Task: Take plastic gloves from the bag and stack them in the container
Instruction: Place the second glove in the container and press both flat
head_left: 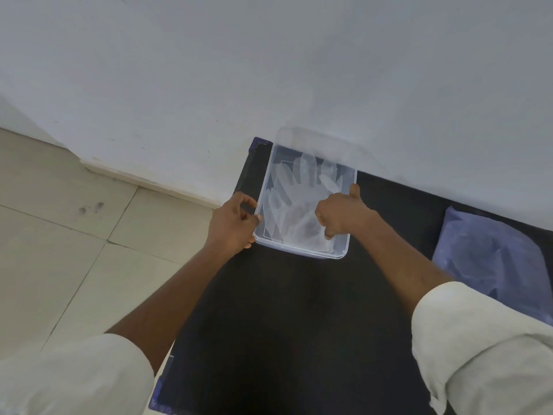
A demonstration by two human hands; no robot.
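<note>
A clear plastic container [347, 250] stands at the far left end of a black table, against the wall. Thin see-through plastic gloves [294, 202] lie flat inside it, fingers pointing at the wall. My left hand [233, 224] grips the container's left rim near the front corner. My right hand [341, 215] rests over the right side of the container, fingers curled down onto the gloves and thumb on the right rim. A bluish plastic bag [490, 262] with more gloves in it lies on the table to the right.
The black table [287, 324] runs from the wall toward me. Its left edge drops to a beige tiled floor [59, 250]. A white wall [269, 70] stands right behind the container. White rolled sleeves cover both upper arms.
</note>
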